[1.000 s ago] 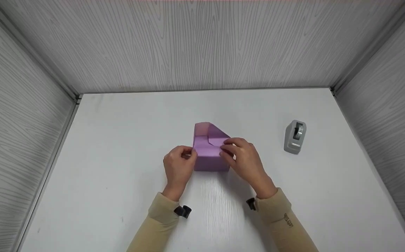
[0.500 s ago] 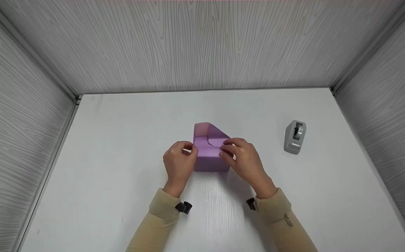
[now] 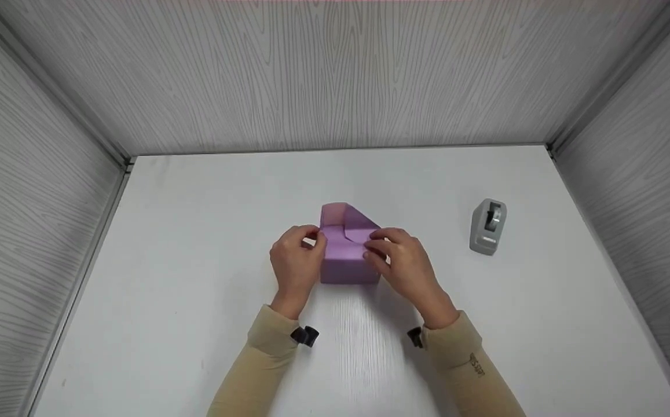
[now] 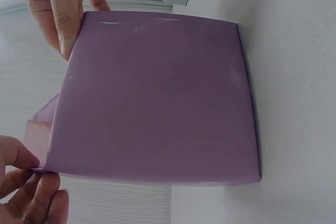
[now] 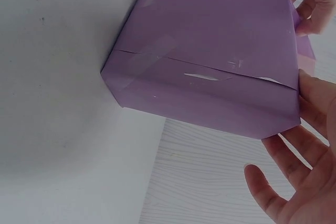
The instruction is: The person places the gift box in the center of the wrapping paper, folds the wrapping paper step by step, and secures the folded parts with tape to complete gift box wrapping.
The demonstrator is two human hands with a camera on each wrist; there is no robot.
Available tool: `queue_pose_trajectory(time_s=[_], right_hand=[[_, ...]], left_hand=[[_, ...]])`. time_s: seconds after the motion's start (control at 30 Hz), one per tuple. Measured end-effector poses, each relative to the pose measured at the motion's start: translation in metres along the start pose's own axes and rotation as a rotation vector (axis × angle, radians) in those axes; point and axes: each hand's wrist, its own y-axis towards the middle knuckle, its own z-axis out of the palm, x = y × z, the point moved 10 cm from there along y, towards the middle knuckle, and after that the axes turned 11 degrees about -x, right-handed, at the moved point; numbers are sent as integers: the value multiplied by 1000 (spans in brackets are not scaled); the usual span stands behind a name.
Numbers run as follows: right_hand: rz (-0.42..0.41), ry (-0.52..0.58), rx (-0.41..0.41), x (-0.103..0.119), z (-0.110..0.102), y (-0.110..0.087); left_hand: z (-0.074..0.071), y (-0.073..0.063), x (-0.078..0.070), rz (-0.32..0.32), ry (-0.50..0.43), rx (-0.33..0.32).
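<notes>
A box-shaped piece of folded purple paper [image 3: 349,269] stands upright at the middle of the white table, its top partly covered by folds and a slanting flap. My left hand [image 3: 295,260] pinches the upper left edge between thumb and index finger, as the left wrist view also shows. At the upper right corner, my right hand [image 3: 407,260] holds the paper with thumb and fingers on different faces. In the right wrist view, the purple paper [image 5: 210,35] has a lengthwise seam with small slits and clear tape across it. Its inside is mostly hidden.
A grey tape dispenser [image 3: 488,227] stands on the white table [image 3: 167,260], to the right of the paper and beyond arm's side. Wood-grain panels [image 3: 335,75] border the table at the back and both sides.
My left hand has slid a little away from me along the paper's left edge. The right hand, paper and tape dispenser have stayed in place.
</notes>
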Motion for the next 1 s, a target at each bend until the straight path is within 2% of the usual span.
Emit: queue_pose_trajectory(time_s=[0.27, 0.73, 1.0], right_hand=[[12, 9, 2, -2, 0, 0], [16, 29, 7, -3, 1, -1], [28, 20, 14, -3, 1, -1]], left_hand=[[2, 5, 0, 0, -10, 1], [5, 18, -7, 53, -1, 0], [7, 19, -7, 73, 7, 10]])
